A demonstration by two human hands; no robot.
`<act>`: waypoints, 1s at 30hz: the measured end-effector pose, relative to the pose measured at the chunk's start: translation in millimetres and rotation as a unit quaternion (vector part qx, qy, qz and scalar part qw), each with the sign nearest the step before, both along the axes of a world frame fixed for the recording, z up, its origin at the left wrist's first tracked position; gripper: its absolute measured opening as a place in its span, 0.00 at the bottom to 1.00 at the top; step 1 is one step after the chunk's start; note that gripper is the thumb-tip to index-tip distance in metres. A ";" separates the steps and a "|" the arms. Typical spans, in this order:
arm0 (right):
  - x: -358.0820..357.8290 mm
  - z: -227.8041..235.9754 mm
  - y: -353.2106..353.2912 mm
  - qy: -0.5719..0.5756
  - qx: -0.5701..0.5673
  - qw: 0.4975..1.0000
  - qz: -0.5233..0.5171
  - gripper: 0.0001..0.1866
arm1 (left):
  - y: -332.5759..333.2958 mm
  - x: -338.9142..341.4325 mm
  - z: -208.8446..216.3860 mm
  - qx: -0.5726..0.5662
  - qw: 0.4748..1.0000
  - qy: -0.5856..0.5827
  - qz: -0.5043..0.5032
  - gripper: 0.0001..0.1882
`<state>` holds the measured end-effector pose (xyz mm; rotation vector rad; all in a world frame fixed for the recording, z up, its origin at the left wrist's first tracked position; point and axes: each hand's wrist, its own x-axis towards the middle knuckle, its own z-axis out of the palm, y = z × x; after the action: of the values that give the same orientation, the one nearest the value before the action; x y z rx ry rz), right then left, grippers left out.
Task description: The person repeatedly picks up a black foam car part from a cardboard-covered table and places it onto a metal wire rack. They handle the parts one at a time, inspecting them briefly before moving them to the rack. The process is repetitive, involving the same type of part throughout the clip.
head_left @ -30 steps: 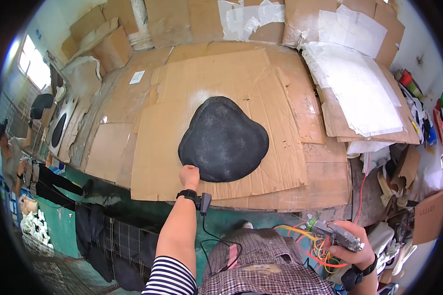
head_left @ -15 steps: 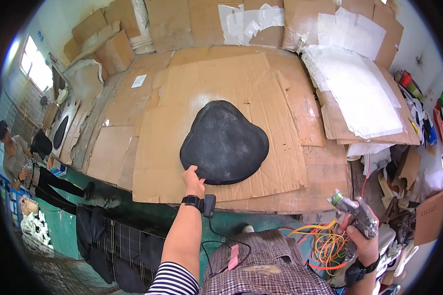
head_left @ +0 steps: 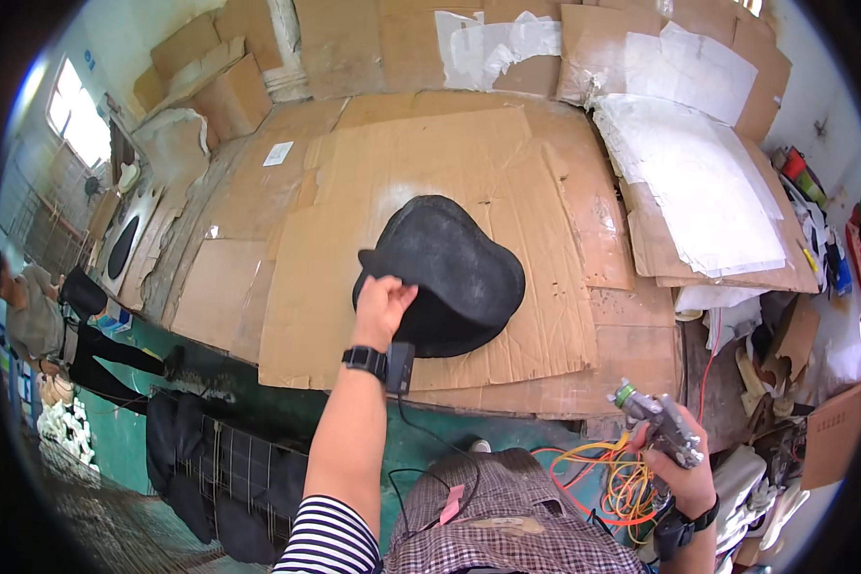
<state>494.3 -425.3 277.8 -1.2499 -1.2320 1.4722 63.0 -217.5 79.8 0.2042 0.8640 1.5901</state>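
A black, rounded seat-shaped pad (head_left: 450,273) lies on cardboard sheets (head_left: 430,163) that cover the workbench. My left hand (head_left: 383,304) grips the pad's near left edge and lifts it, so the pad is tilted up off the cardboard. A dark watch is on that wrist. My right hand (head_left: 677,469) is low at the right, below the bench edge, closed around the handle of a metal spray gun (head_left: 655,421) with a green knob. Orange and yellow hoses (head_left: 603,474) hang under the gun.
White paper sheets (head_left: 698,182) lie at the bench's right side. Clutter and bottles (head_left: 813,201) fill the far right. Another person (head_left: 43,316) crouches on the floor at the left. Dark cloth (head_left: 220,469) hangs below the bench front.
My left hand has gone from resting at the pad's near edge to gripping and lifting that edge. My right hand has brought the spray gun up and slightly left.
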 end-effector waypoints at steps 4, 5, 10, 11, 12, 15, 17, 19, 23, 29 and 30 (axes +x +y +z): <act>-6.5 -9.2 2.1 -0.017 -0.021 0.999 0.047 0.31 | 27.6 -0.1 84.5 0.133 0.991 -0.013 0.007 0.13; -8.4 -11.7 3.7 -0.022 -0.022 0.998 0.059 0.30 | 25.5 -3.0 103.4 0.168 0.986 -0.023 0.007 0.12; -21.1 -35.5 17.5 -0.035 -0.020 0.993 0.111 0.28 | -29.5 -26.2 170.2 0.251 0.963 -0.079 0.053 0.08; -26.0 -37.0 20.1 -0.040 -0.039 0.992 0.117 0.27 | -47.4 -31.6 174.8 0.254 0.962 -0.076 0.070 0.08; -32.7 -38.8 22.8 -0.045 -0.057 0.988 0.133 0.27 | -69.4 -40.8 177.8 0.267 0.957 -0.077 0.079 0.08; -52.3 -51.5 33.6 -0.054 -0.065 0.976 0.201 0.27 | -135.2 -58.9 168.5 0.225 0.963 -0.047 0.142 0.10; -70.7 -59.0 39.6 -0.062 -0.068 0.962 0.258 0.28 | -182.9 -68.2 151.9 0.213 0.957 -0.049 0.192 0.15; -89.7 -78.3 41.9 -0.046 -0.076 0.955 0.284 0.29 | -226.6 -69.1 146.7 0.174 0.947 -0.049 0.266 0.18; -144.9 -53.4 43.9 -0.070 -0.106 0.925 0.359 0.29 | -317.4 -88.7 125.3 0.131 0.915 -0.076 0.374 0.16; -226.5 -65.0 35.8 -0.092 -0.111 0.887 0.438 0.30 | -408.4 -147.0 48.2 0.088 0.840 -0.109 0.524 0.11; -243.9 -64.8 36.0 -0.115 -0.115 0.874 0.457 0.29 | -418.0 -160.0 33.7 0.085 0.824 -0.127 0.546 0.10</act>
<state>250.4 -389.3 213.0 -1.0357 -2.0241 2.2274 -97.0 -635.5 113.5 -0.4737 0.6275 2.6901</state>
